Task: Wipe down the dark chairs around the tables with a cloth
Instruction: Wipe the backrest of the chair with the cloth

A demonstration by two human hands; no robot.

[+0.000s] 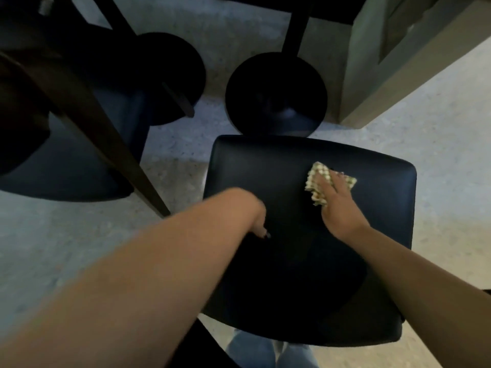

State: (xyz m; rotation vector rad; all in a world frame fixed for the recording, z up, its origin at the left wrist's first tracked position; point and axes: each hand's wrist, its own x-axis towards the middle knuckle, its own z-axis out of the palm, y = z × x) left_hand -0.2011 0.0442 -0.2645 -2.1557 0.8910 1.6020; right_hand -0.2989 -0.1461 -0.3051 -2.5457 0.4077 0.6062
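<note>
Dark chair (279,166) stands directly below the camera, its padded seat facing up, the far edge toward the round table bases. The checked cloth (322,183) lies on the seat near the far right corner, bunched and partly covered. The right hand (336,205) lies flat on top of the cloth with fingers extended and spread, pressing it against the seat; the fingers are not curled around it. The left hand (256,220) is at the near left part of the seat, wrist bent downward, with fingers pointing down toward the surface; how far they are curled, and whether they grip the chair, cannot be told from this angle. A second dark chair (79,166) stands to the left, partly behind a slanted wooden leg (106,144). Two black round pedestal bases (276,94) sit on the speckled floor (180,155) beyond the seat. A grey-green cabinet (393,65) stands at upper right.
</note>
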